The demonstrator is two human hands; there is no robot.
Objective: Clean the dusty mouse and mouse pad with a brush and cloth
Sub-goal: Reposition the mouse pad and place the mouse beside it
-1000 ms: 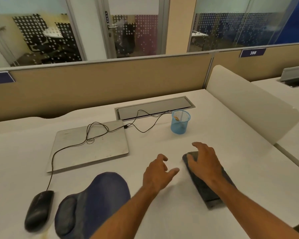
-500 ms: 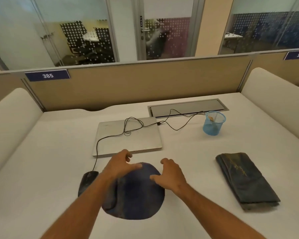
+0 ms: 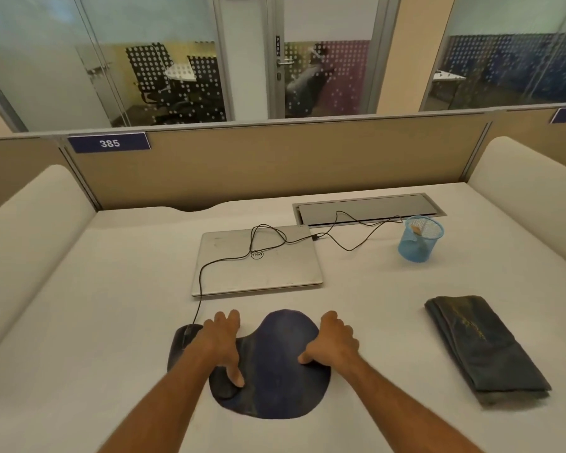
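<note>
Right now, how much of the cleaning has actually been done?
Nothing looks cleaned yet. Both hands, left hand and right hand, grip the sides of the blue mouse pad. The folded cloth lies untouched to the right, and the mouse sits beside the pad. Brushing and wiping both are left.

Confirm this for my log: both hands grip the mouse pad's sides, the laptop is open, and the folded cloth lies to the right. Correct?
Not quite: the laptop is closed, its lid flat, as the head view shows. The rest holds: left hand and right hand grip the mouse pad's sides, and the folded cloth lies to the right.
</note>
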